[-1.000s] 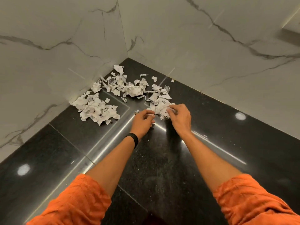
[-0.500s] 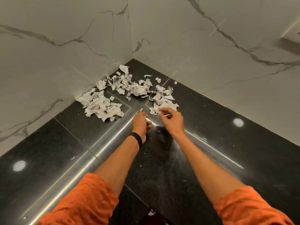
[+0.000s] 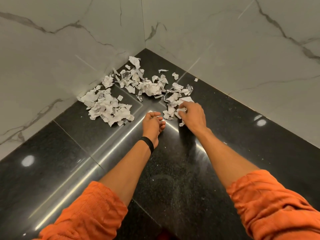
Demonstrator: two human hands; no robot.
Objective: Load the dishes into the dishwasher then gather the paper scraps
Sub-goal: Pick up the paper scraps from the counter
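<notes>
White torn paper scraps lie in the corner of a black polished counter (image 3: 173,170). One heap of scraps (image 3: 107,106) sits at the left wall, a second heap (image 3: 149,86) lies nearer the corner, and a smaller cluster (image 3: 174,98) is at the right. My right hand (image 3: 192,115) reaches into the right cluster and pinches a paper scrap (image 3: 181,110) with curled fingers. My left hand (image 3: 153,124) is just left of it, cupped with fingers curled in, a small white bit showing between thumb and fingers.
Marble walls (image 3: 225,49) close the corner on both sides behind the scraps. A few single scraps (image 3: 175,75) lie apart toward the right wall. Orange sleeves (image 3: 277,205) cover both upper forearms. A black band (image 3: 148,142) is on my left wrist.
My right hand has moved forward from the near edge of the right cluster into it and taken a scrap. My left hand has turned, showing its cupped palm. The view has shifted slightly.
</notes>
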